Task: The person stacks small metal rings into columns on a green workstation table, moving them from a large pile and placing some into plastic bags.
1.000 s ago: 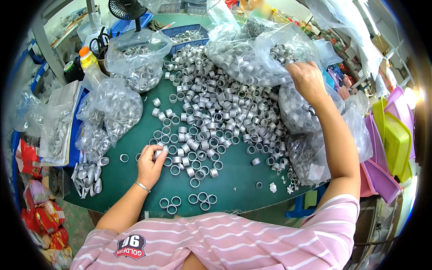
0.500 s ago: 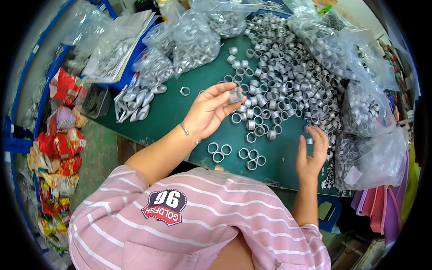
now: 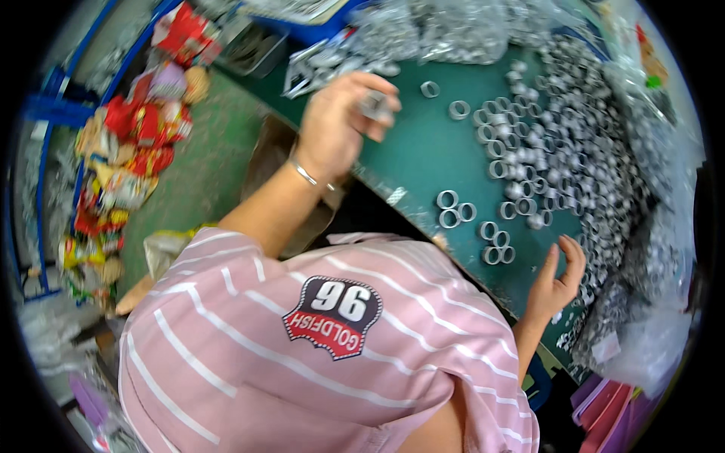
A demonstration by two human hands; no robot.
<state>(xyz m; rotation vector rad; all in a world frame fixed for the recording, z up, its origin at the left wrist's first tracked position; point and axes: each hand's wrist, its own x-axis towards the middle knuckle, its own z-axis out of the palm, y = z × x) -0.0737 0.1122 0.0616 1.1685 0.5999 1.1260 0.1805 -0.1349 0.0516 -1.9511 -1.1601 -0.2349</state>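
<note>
My left hand (image 3: pixel 332 124) is raised over the left part of the green table, closed around a metal ring (image 3: pixel 374 105) between the thumb and fingers. This ring looks smeared by motion. My right hand (image 3: pixel 557 281) is at the near right of the table, fingers and thumb apart, and I see nothing between them. Left of it, near the front edge, one small cluster of grey rings (image 3: pixel 492 255) lies flat. A second cluster of rings (image 3: pixel 449 219) sits a little farther left. The large heap of metal rings (image 3: pixel 563 143) spreads beyond my right hand.
Clear plastic bags of metal parts (image 3: pixel 464 34) line the back of the green table (image 3: pixel 411 155); more bags (image 3: pixel 649 332) stand at the right. A plastic box (image 3: pixel 260 53) is at the far left. Red snack packets (image 3: pixel 147 124) fill a shelf beyond the floor.
The view has swung left, so the table sits farther right. My left hand has moved left across the table with the ring. My right hand remains beside the heap.
</note>
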